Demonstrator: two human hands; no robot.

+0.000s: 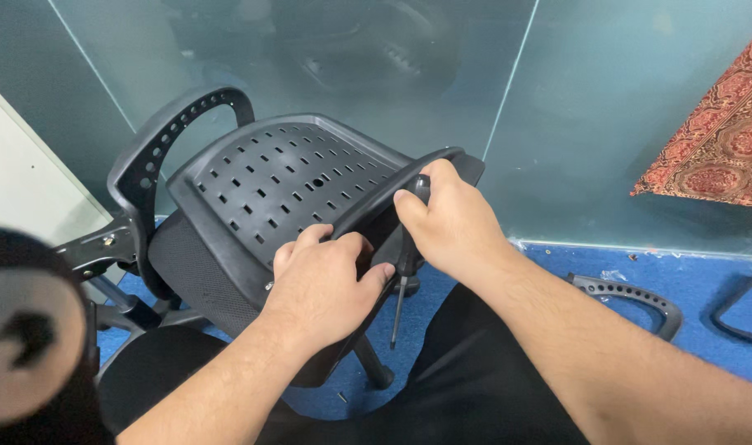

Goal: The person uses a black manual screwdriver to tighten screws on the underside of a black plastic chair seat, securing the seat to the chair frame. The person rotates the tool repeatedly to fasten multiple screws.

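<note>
A frosted glass wall [607,107] closes the far side, meeting the blue carpet floor [557,264] just behind the work, so open room lies mainly to the right along the floor. Tipped over in the middle is an office chair [227,239]: its hard black plastic seat pan [285,177], dotted with small slots, faces up, with dark mesh beneath it and a curved, hole-punched armrest [157,136] rising on the left side. The left hand [322,284] is closed over the near rim of the seat pan. The right hand [450,218] is wrapped around a second curved black armrest [392,191] lying against the pan's right edge, and also clasps a screwdriver [402,284] whose thin shaft points down. A loose armrest [632,295] rests on the carpet to the right, well apart, with another black curved part [743,317] at the picture's edge. A red patterned cloth [722,140] hangs top right, and a blurred round black object [25,330] crowds the lower left
</note>
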